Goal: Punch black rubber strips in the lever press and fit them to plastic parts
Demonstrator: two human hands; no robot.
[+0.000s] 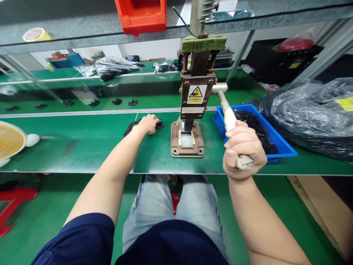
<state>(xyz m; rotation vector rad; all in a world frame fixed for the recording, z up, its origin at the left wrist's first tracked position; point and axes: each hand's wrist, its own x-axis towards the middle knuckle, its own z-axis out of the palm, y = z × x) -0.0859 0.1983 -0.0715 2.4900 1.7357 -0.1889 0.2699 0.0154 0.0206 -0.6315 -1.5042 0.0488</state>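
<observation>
My right hand point(244, 149) is wrapped around the lever handle point(229, 117) of a hand press point(194, 88), its grip bound in pale tape. The lever slants down toward me from the press's right side. Left of the press, my left hand point(149, 124) bends its fingers down at a black curved part point(159, 125), which shows beside the fingertips; their undersides are hidden. More black curved parts point(130, 127) lie together by the wrist. Under the ram, a pale block point(186, 140) sits on the press's base plate point(175, 141).
A blue bin point(284, 147) of black parts stands right of the press, beside plastic-wrapped bags point(306, 114). Single black parts point(116, 101) lie in a row along the green strip behind. A yellow-white fan point(12, 141) is at left. An orange bin point(142, 16) hangs overhead.
</observation>
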